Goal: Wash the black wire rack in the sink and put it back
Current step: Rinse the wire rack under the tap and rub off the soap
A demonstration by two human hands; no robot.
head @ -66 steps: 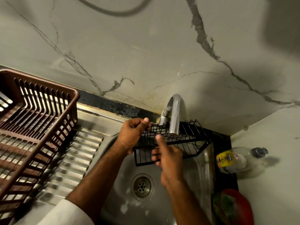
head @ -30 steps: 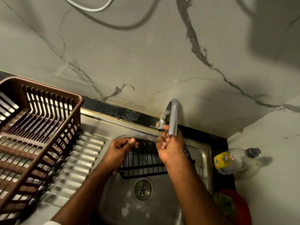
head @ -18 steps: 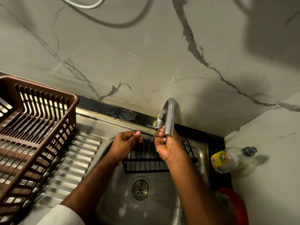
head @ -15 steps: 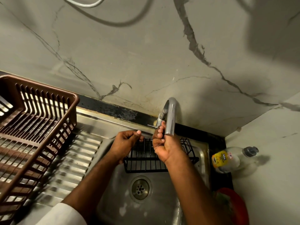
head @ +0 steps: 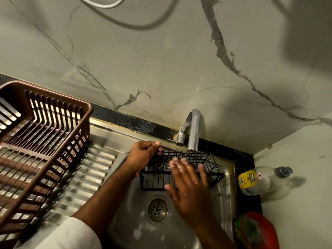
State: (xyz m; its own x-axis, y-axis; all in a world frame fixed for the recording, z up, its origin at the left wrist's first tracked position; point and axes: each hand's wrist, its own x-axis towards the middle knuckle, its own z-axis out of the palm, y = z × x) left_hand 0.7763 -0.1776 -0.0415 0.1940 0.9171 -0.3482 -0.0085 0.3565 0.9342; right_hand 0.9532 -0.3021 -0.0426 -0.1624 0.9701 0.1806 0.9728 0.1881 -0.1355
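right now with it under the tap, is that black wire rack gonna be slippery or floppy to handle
The black wire rack looks rigid: its welded grid keeps shape though only the left hand grips one end. Probably light, being mostly gaps. Possibly slick, as the right hand looks wet.

Brown dish basket (head: 45,133) on the drainboard; soap bottle (head: 260,180) right.
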